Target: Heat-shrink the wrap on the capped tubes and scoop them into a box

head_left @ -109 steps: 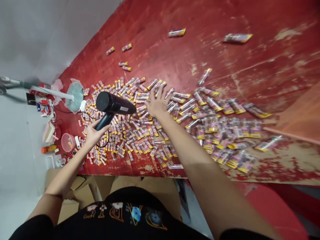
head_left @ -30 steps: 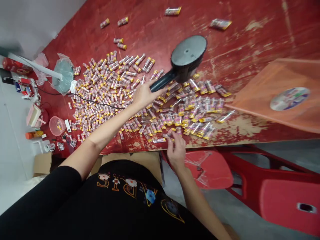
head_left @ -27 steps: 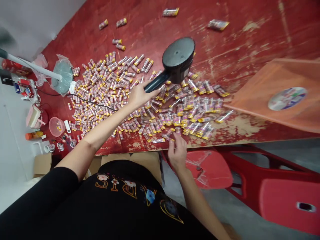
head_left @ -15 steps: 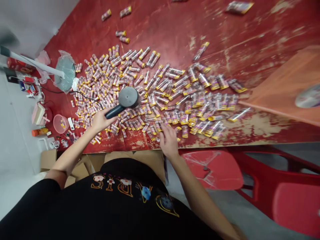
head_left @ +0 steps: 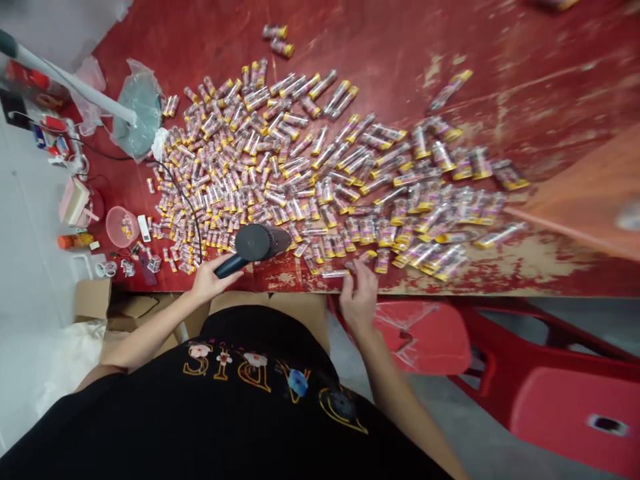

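My left hand (head_left: 209,279) is wrapped round the handle of a dark heat gun (head_left: 255,243), whose barrel points right over the front of the table. A thin black cable curves across the wrapped tubes behind it. At the front edge, my right hand (head_left: 361,287) has thumb and fingers apart, its fingertips by a small clear tube (head_left: 335,273) with a yellow-ended piece beside it; whether they touch it is too small to tell. Clear-wrapped tubes with yellow ends (head_left: 230,160) cover much of the red table (head_left: 380,40), small at left and longer at right.
An orange sheet-like object (head_left: 590,193) lies at the right. A lamp base in plastic (head_left: 140,110), a pink bowl (head_left: 120,228) and an orange-capped bottle (head_left: 75,241) stand at the left. Red chairs (head_left: 425,337) and cardboard boxes (head_left: 93,299) are below the table edge.
The heat gun in my left hand has moved down toward the front edge. My right hand has shifted right, and a clear tube now shows at its fingertips. The view has shifted.
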Available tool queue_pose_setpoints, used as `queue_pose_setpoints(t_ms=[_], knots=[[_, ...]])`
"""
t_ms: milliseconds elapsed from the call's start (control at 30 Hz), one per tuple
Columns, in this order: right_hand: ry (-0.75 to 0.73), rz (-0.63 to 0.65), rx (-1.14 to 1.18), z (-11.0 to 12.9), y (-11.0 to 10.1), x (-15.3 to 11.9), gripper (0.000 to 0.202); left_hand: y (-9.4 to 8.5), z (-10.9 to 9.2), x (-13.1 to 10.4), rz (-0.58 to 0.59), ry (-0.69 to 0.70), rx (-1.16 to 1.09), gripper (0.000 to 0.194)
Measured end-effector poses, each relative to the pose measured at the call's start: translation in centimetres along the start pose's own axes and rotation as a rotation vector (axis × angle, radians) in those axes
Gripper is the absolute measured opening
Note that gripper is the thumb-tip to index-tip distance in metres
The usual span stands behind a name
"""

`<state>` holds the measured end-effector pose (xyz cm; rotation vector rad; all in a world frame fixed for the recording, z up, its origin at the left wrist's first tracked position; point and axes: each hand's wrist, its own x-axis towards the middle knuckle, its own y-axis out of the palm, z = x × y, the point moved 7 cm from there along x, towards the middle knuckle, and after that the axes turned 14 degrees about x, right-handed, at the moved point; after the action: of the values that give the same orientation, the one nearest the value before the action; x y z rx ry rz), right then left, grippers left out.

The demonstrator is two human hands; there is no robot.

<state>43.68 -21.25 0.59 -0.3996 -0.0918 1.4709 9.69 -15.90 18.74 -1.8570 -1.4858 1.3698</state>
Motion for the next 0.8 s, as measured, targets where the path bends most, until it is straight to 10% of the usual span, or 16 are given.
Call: queue_pose_setpoints(t_ms=[133,467,800], knots=[[0.028,-0.257,-0.102,-1.4,-3.4,-0.1,0.062,0.4,-2.9,1.6,0.027,0.078,-0.054,0.047],[0.024,-0.41,-0.197,-3.7,-6.2,13.7,0.083,-0.3,-11.5,5.6,-0.031,0.317,-0.05,0.038],[0.144,-0.78,0.022,-7.6,-9.0,6.8,0.071,6.0,-17.8,9.4,0.134,0.522,-0.095,0.046]])
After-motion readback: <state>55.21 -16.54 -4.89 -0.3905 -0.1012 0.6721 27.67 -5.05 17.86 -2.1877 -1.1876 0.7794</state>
